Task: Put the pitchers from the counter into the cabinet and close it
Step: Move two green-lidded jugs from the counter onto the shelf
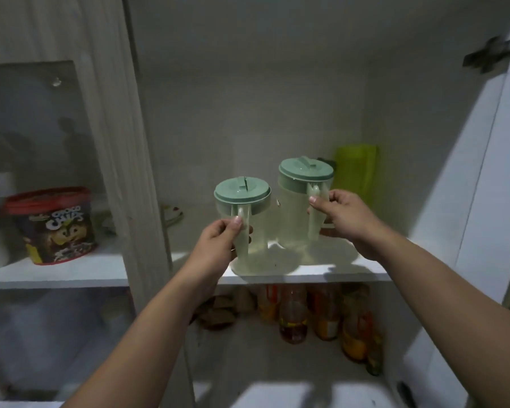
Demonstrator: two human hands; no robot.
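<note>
Two clear pitchers with pale green lids held at the open cabinet's upper shelf.

The left hand [218, 241] grips the handle of the left pitcher [243, 228], whose base is at the front edge of the shelf [351, 272]. The right hand [343, 216] grips the handle of the right pitcher [302, 207], further in, just before a lime-green container [357, 172]. Bottles [321, 316] stand on the shelf below; the cabinet door [483, 172] is swung open at right.
</note>
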